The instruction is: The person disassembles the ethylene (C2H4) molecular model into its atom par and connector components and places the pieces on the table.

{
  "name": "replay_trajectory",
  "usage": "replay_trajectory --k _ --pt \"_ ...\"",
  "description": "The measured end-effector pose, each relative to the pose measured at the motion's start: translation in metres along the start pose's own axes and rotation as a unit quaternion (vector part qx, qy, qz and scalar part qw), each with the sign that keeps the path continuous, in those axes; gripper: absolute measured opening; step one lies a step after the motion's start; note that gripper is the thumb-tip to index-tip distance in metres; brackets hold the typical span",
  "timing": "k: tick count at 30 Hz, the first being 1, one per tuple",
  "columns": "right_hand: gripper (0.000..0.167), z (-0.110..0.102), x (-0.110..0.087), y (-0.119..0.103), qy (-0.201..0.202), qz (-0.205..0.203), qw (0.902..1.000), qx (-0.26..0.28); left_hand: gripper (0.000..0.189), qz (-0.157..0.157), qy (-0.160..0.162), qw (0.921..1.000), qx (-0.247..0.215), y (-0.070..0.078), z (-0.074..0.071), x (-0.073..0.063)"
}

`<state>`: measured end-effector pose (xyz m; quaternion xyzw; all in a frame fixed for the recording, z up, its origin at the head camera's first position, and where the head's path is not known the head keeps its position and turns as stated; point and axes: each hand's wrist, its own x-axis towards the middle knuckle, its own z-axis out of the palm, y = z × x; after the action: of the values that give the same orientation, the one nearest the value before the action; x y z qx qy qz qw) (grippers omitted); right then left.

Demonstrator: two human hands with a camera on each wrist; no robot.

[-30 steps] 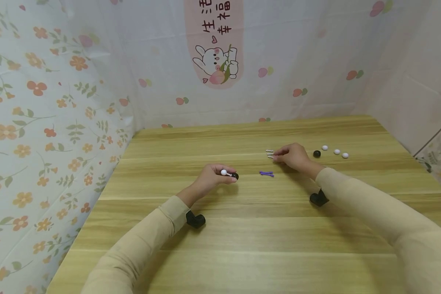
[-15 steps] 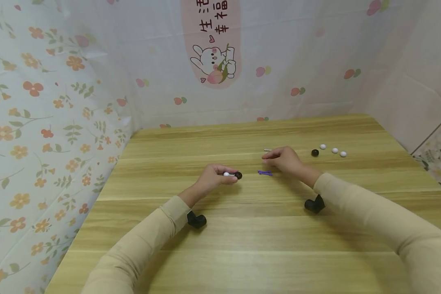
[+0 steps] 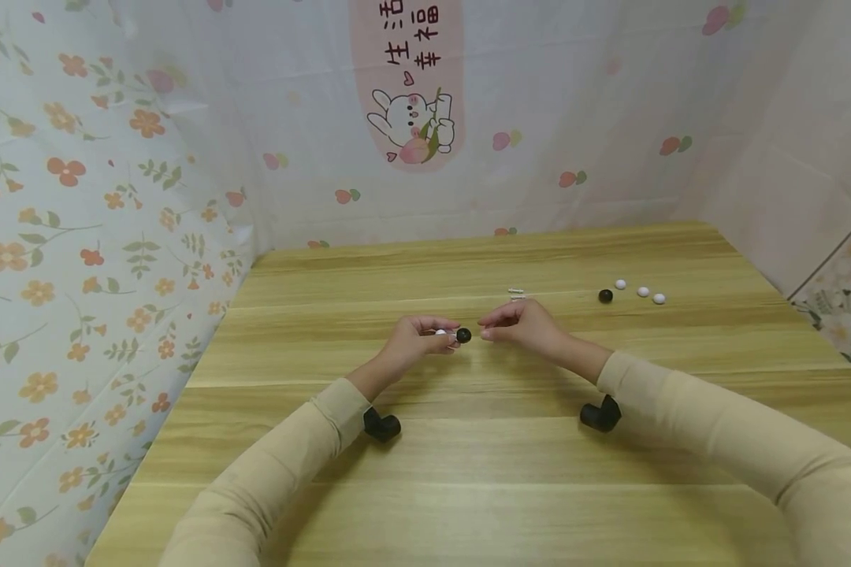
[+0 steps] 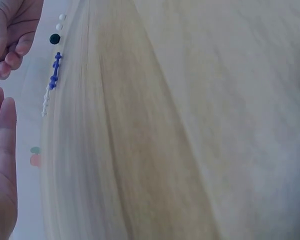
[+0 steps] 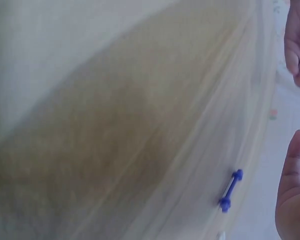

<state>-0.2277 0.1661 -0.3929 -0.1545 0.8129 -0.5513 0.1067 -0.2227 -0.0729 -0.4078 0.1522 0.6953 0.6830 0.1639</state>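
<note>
My left hand (image 3: 413,345) holds a black ball (image 3: 464,335) with a white ball (image 3: 440,332) joined to it, low over the table. The white ball is partly covered by the fingers. Close to the right, my right hand (image 3: 528,324) has thumb and forefinger brought together, pinching a small white connector stick that is hardly visible. Its fingertips are near the black ball, with a narrow gap between. Two white connector sticks (image 3: 516,291) lie just behind the right hand. Purple connector sticks (image 5: 231,191) lie on the table, hidden by the right hand in the head view.
Farther right on the wooden table (image 3: 425,504) lie another black ball (image 3: 606,296) and three white balls (image 3: 643,291). A printed cloth (image 3: 539,94) hangs behind the table, and a flowered cloth (image 3: 113,260) hangs at the left.
My right hand has come from the row of white sticks toward the left hand, and one stick fewer shows there. The left hand has turned the black ball slightly and shifted right.
</note>
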Motion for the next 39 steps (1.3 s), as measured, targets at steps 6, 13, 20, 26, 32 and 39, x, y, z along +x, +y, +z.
replay_trajectory --k 6,13,20,26,32,39 --pt "0.033 0.010 -0.004 -0.001 0.003 -0.031 0.9995 0.000 0.023 0.011 0.010 0.9999 0.008 -0.002 0.003 0.001" --pt "0.032 0.017 -0.006 0.000 0.001 -0.055 0.9984 0.012 0.020 0.016 0.012 0.9998 0.009 -0.001 0.009 0.001" --pt "0.030 0.019 -0.010 -0.001 0.005 -0.055 0.9985 -0.005 0.017 0.023 0.007 0.9995 0.018 -0.001 0.013 0.002" --pt "0.031 0.020 -0.012 -0.003 0.017 -0.055 0.9983 0.010 0.016 0.022 0.007 0.9993 0.029 -0.001 0.013 0.001" --pt "0.032 0.018 -0.013 -0.002 0.015 -0.055 0.9982 0.017 0.015 0.026 -0.010 0.9981 0.055 0.000 0.011 0.000" --pt "0.030 0.012 -0.014 -0.002 0.005 -0.053 0.9986 0.002 0.015 0.020 -0.023 0.9958 0.087 0.004 0.008 0.000"
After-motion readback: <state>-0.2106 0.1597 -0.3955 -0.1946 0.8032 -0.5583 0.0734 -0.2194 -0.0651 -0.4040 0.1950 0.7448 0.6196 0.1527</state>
